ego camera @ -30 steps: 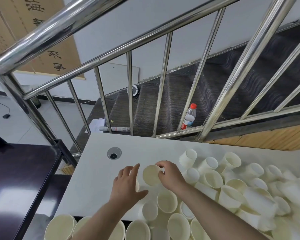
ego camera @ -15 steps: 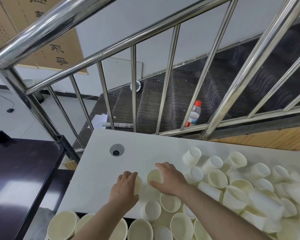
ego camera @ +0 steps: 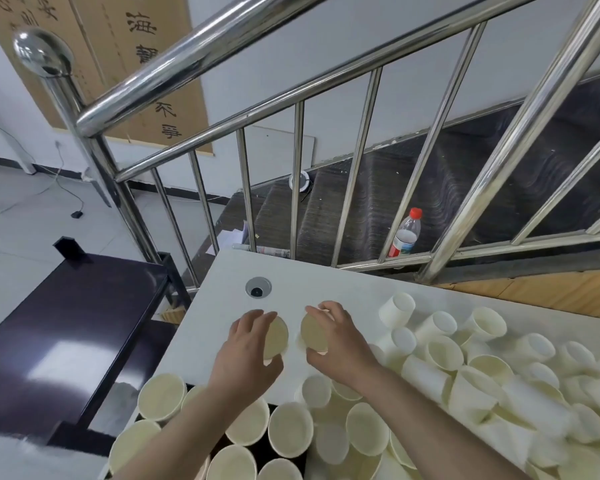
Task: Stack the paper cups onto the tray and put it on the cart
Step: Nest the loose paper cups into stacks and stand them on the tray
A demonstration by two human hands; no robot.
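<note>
My left hand (ego camera: 245,344) grips a white paper cup (ego camera: 276,337) whose mouth faces right. My right hand (ego camera: 340,337) grips a second paper cup (ego camera: 314,332) with its mouth facing left. The two cups are held a little apart above the white table (ego camera: 222,306). A loose heap of paper cups (ego camera: 482,368) lies on the table's right side. Upright cups (ego camera: 290,429) stand packed together at the bottom, over a dark surface that may be the tray, mostly hidden. The dark cart (ego camera: 66,323) stands at the left.
A steel stair railing (ego camera: 298,178) runs along the far side of the table. Behind it a plastic bottle (ego camera: 406,233) with a red cap stands on the dark stairs. A round cable hole (ego camera: 258,287) is set in the tabletop.
The cups in my two hands were close together; now they are drawn apart, each hand holding one. The view has swung left, showing more of the cart and floor.
</note>
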